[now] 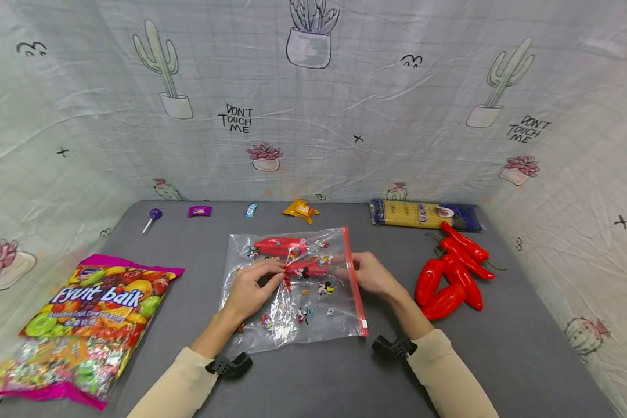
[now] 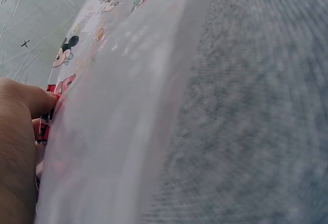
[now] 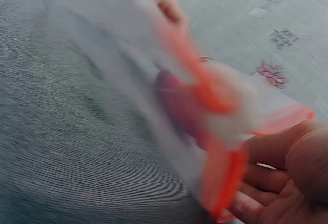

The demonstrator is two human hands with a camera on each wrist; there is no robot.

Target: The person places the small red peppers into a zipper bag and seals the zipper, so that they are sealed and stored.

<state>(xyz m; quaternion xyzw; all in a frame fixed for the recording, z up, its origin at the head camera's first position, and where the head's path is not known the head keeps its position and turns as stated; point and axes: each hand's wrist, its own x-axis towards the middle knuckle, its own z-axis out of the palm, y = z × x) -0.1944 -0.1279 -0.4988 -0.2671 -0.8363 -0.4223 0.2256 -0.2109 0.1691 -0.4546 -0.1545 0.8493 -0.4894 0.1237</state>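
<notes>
A clear zip bag with cartoon prints and a red zip edge lies flat on the table. Inside it are two long red peppers, an upper pepper and a lower pepper. My left hand pinches the bag's plastic between thumb and fingers, close to the lower pepper's end. My right hand is at the bag's mouth on the right, its fingertips reaching in past the zip edge. In the right wrist view its fingers are loosely bent beside the zip edge, apart from the blurred pepper.
Several red peppers lie piled at right, before a spaghetti pack. A large fruit candy bag lies at left. Along the back are a lollipop, a purple candy, a small blue-white candy and an orange packet.
</notes>
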